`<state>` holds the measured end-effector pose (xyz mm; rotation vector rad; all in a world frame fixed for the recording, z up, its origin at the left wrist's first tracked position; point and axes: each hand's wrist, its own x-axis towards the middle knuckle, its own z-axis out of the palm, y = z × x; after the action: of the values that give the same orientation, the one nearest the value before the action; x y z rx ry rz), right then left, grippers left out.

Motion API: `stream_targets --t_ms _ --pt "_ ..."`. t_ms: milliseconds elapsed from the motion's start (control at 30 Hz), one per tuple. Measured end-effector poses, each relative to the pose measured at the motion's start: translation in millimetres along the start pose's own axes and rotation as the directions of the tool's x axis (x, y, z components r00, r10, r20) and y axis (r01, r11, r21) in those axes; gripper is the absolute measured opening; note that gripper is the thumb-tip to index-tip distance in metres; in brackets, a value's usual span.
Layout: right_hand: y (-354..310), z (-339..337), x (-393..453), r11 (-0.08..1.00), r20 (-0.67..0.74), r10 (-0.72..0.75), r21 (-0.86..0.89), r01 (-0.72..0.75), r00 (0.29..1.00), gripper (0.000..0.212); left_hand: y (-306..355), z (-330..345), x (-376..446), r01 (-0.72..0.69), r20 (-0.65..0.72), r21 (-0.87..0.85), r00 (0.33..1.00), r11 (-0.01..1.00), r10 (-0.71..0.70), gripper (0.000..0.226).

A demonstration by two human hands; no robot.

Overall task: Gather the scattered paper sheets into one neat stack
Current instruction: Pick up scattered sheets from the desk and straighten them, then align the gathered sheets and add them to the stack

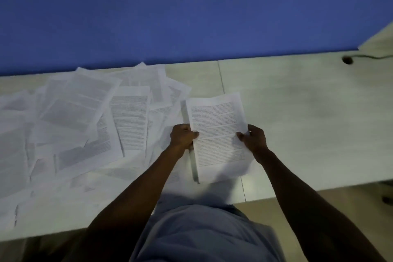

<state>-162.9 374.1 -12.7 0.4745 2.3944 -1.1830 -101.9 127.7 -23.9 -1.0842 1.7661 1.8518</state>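
No legible text; held stack [217, 132] shows a dense printed block, lines too blurred to read; scattered sheets [89, 117] on table [297, 102] likewise carry printed paras, illegible; no labels, brands, nos. or signs readable anywhere.

The stack of sheets [217, 134] is white with dense lines of dark print. The loose sheets [85, 121] to the left are white with grey text blocks. The table [297, 117] is pale grey-green, the far wall [191, 10] plain blue, the shirt [202, 234] light blue-grey.
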Motion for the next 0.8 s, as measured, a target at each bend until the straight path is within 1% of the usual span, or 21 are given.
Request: stream_targets --t_ms 33,67,100,133,167,233,267,300,333,367,400,433,467,533,633,733,800 --pt "14.1 -6.5 -5.8 0.998 -0.043 0.014 -0.054 -0.017 0.999 0.016 -5.3 12.9 -4.7 0.001 0.044 0.057 0.999 0.998 -0.003 0.018" --pt "29.6 -12.3 -10.8 0.995 -0.078 0.016 -0.093 -0.024 0.997 0.030 -9.6 24.2 -6.3 -0.002 0.079 0.091 0.997 0.996 -0.005 0.020" --pt "31.6 -9.9 -9.2 0.992 -0.091 -0.006 -0.123 -0.006 0.996 0.039 -10.4 24.6 -7.1 -0.006 0.068 0.078 0.998 0.997 0.000 0.022" --pt "29.5 -6.7 -6.1 0.990 -0.093 -0.021 -0.140 0.008 0.995 0.041 -10.6 22.0 -5.4 -0.007 0.041 0.072 0.999 0.997 0.004 0.024" --pt "22.6 -4.5 -5.2 0.990 -0.080 -0.023 -0.142 0.012 0.996 0.036 -12.1 20.0 -0.8 -0.018 0.019 0.075 1.000 0.997 0.017 0.025" --pt "15.5 1.4 -4.1 0.984 -0.070 -0.040 -0.178 0.027 0.997 0.011 -15.5 15.3 1.3 -0.055 -0.026 0.157 0.998 0.986 0.060 0.026" --pt "21.0 1.9 -3.8 0.979 -0.094 -0.048 -0.204 0.028 0.994 0.019 -16.6 17.4 -0.5 -0.074 -0.040 0.237 0.996 0.969 0.086 0.024" --pt "26.3 2.0 -8.0 0.973 -0.143 -0.057 -0.231 0.022 0.988 0.035 -19.2 20.3 -2.4 -0.100 -0.046 0.325 0.992 0.941 0.121 0.023" --pt "29.0 4.8 -13.0 0.963 -0.219 -0.078 -0.269 0.017 0.973 0.046 -20.5 19.8 -5.2 -0.113 -0.055 0.401 0.987 0.909 0.148 0.023" --pt "28.7 8.6 -20.3 0.952 -0.288 -0.113 -0.304 0.021 0.951 0.051 -21.7 17.4 -6.9 -0.117 -0.074 0.452 0.983 0.884 0.168 0.027" --pt "25.5 14.2 -26.1 0.947 -0.324 -0.159 -0.316 0.052 0.933 0.051 -21.5 13.4 -7.9 -0.111 -0.106 0.470 0.978 0.876 0.181 0.033" --pt "19.6 21.1 -29.2 0.945 -0.322 -0.212 -0.307 0.110 0.923 0.046 -20.7 8.3 -6.1 -0.103 -0.143 0.471 0.971 0.876 0.191 0.039" --pt "11.5 29.2 -29.9 0.944 -0.292 -0.260 -0.277 0.179 0.920 0.040 -18.8 1.9 -4.0 -0.098 -0.166 0.466 0.967 0.879 0.195 0.042" --pt "-9.0 49.0 -31.3 0.943 -0.194 -0.294 -0.216 0.252 0.936 0.029 -13.1 -12.8 -5.1 -0.104 -0.171 0.425 0.966 0.899 0.193 0.036" --pt "-43.8 88.3 -36.7 0.939 -0.034 -0.310 -0.169 0.300 0.950 0.022 -8.4 -46.1 -15.7 -0.101 -0.222 0.247 0.962 0.964 0.158 0.024" --pt "-79.5 138.9 -47.8 0.912 0.137 -0.374 -0.126 0.391 0.917 0.019 -17.3 -95.4 -30.1 -0.098 -0.326 0.125 0.936 0.987 0.134 0.021" --pt "-103.1 176.0 -61.5 0.870 0.256 -0.438 -0.118 0.478 0.862 0.018 -29.4 -133.9 -42.1 -0.088 -0.423 0.050 0.901 0.995 0.100 0.020"
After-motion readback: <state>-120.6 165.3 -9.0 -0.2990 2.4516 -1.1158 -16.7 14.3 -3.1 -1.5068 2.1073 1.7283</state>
